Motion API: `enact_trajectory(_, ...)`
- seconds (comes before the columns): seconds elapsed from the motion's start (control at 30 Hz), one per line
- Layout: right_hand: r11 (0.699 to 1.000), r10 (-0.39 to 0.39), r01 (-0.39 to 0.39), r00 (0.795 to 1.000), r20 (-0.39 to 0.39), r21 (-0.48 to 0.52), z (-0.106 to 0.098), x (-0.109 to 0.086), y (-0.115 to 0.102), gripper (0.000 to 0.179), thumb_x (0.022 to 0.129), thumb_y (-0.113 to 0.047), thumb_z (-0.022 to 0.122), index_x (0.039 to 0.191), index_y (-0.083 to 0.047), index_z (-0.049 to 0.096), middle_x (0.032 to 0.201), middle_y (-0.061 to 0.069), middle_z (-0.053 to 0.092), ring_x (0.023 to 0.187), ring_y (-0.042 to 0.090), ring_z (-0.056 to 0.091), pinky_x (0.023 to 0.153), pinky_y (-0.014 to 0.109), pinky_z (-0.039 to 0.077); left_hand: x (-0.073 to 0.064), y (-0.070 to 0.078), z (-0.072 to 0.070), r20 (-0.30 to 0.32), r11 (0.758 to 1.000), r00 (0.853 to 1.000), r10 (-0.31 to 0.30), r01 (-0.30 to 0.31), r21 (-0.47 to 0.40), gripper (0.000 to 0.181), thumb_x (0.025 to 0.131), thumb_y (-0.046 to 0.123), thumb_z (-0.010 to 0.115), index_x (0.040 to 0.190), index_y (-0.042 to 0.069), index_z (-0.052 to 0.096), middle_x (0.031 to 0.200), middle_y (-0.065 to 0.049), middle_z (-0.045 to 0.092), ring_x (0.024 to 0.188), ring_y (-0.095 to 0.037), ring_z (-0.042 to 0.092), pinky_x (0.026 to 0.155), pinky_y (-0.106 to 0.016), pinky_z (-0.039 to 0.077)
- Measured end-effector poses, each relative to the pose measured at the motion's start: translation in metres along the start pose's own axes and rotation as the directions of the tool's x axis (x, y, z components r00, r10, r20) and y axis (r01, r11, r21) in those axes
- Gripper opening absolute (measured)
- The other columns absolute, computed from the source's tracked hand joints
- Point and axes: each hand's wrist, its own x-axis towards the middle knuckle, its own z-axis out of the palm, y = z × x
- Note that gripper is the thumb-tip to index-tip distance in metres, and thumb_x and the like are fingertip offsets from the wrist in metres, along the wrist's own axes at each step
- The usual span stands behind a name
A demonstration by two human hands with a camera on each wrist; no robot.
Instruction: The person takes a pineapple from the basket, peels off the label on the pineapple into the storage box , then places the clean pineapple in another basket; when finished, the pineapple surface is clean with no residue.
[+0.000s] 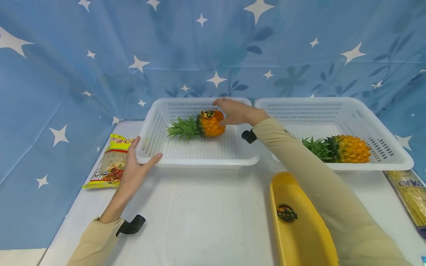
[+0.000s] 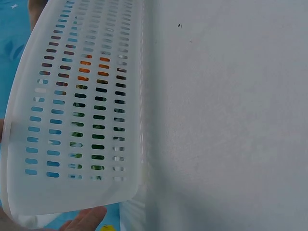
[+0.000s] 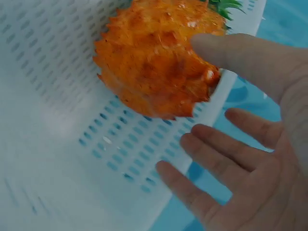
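A pineapple (image 1: pixel 213 123) with an orange, spiky body, green leaves and a dark round label lies on its side in the left white basket (image 1: pixel 203 162). At its fruit end is my right hand (image 1: pixel 234 111), fingers spread. In the right wrist view the thumb (image 3: pixel 231 55) overlaps the orange body, while the other fingers (image 3: pixel 216 159) extend apart from it over the basket rim. My left hand (image 1: pixel 134 170) rests around the basket's front left corner, thumb along the front and fingers along the left side. The left wrist view shows those fingertips (image 2: pixel 89 219) beyond the slotted wall.
A second white basket (image 1: pixel 366 167) stands to the right with another pineapple (image 1: pixel 349 148) in it. A yellow trough-like tray (image 1: pixel 304 229) lies in front, partly under my right forearm. Food packets lie at left (image 1: pixel 111 162) and far right (image 1: pixel 409 192). A starry blue curtain (image 1: pixel 186 48) hangs behind.
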Motion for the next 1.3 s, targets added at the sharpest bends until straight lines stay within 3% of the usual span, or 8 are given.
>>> enact_trajectory(0.17, 0.999, 0.050, -0.050, 0.998, 0.029, -0.007, 0.008, 0.005, 0.002, 0.084, 0.102, -0.022, 0.071, 0.165, -0.002, 0.019, 0.169, 0.018, 0.026, 0.152, 0.035, 0.032, 0.122, 0.050, 0.032, 0.000, 0.000, 0.001, 0.002, 1.000, 1.000, -0.002, 0.002, -0.015, 0.104, 0.100, 0.038, 0.072, 0.169, 0.021, -0.003, 0.173, -0.013, 0.010, 0.154, -0.039, 0.024, 0.119, -0.066, 0.024)
enact_trajectory(0.37, 0.999, 0.034, -0.034, 0.999, 0.004, 0.014, 0.011, 0.009, 0.004, 0.082, 0.100, -0.020, 0.073, 0.163, -0.001, 0.023, 0.166, 0.021, 0.030, 0.148, 0.036, 0.037, 0.119, 0.050, 0.035, 0.001, 0.000, 0.000, 0.004, 1.000, 1.000, -0.003, 0.003, -0.016, 0.104, 0.100, 0.037, 0.072, 0.169, 0.022, -0.004, 0.173, -0.013, 0.012, 0.153, -0.038, 0.025, 0.119, -0.065, 0.025)
enact_trajectory(0.7, 0.999, 0.001, 0.002, 0.997, -0.073, 0.048, 0.019, 0.010, 0.006, 0.088, 0.089, -0.016, 0.086, 0.158, 0.000, 0.033, 0.146, 0.023, 0.038, 0.124, 0.035, 0.049, 0.111, 0.048, 0.044, 0.002, -0.002, -0.001, -0.003, 1.000, 1.000, -0.001, 0.001, -0.019, 0.103, 0.100, 0.038, 0.072, 0.169, 0.021, -0.002, 0.173, -0.012, 0.011, 0.153, -0.037, 0.026, 0.120, -0.063, 0.025)
enact_trajectory(0.9, 0.998, -0.024, 0.028, 0.998, -0.059, 0.060, 0.022, 0.012, 0.004, 0.086, 0.086, -0.013, 0.088, 0.156, -0.002, 0.039, 0.144, 0.022, 0.037, 0.127, 0.035, 0.047, 0.110, 0.048, 0.045, 0.001, -0.002, -0.001, -0.010, 1.000, 1.000, -0.011, 0.011, -0.016, 0.102, 0.100, 0.038, 0.072, 0.169, 0.021, -0.001, 0.173, -0.014, 0.014, 0.153, -0.037, 0.027, 0.120, -0.063, 0.024)
enact_trajectory(1.3, 0.992, -0.118, 0.116, 0.992, -0.043, -0.050, 0.030, 0.014, 0.008, 0.098, 0.075, -0.013, 0.096, 0.156, -0.009, 0.041, 0.145, 0.021, 0.041, 0.136, 0.039, 0.036, 0.114, 0.057, 0.038, 0.001, -0.003, 0.001, -0.005, 1.000, 1.000, -0.010, 0.010, -0.028, 0.102, 0.100, 0.037, 0.072, 0.169, 0.021, -0.001, 0.172, -0.015, 0.015, 0.153, -0.037, 0.026, 0.121, -0.064, 0.023)
